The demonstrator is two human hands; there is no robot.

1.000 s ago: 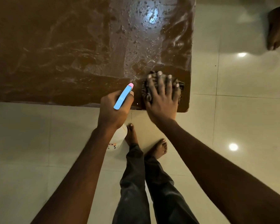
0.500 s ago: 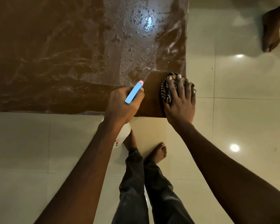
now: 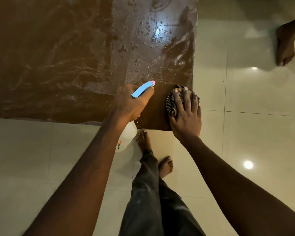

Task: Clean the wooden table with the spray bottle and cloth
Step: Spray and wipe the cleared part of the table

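Wooden table (image 3: 58,57): its near right corner lies under both hands; the top is streaked and smeared across the left.
Left hand (image 3: 131,101): fingers curled round the neck of the spray bottle, held over the table's near edge.
Spray bottle (image 3: 142,89): blue head with a pink tip points up and to the right, away from the person; the white body hangs down below the table edge.
Wet patch (image 3: 157,40): beaded droplets glinting under the light, lying straight beyond the gap between the hands, on the far side of the cloth.
Cloth (image 3: 171,103): bunched and striped, on the tabletop near the right edge, to the right of the bottle.
Right hand (image 3: 186,116): flat on the cloth, fingers spread and pointing away, pressing it down; wrist over the corner.
Coming move, I'd say: the right hand is the nearer one to push the cloth away into the droplets.
Foot (image 3: 284,45): another person's, on the tiles well off to the right.
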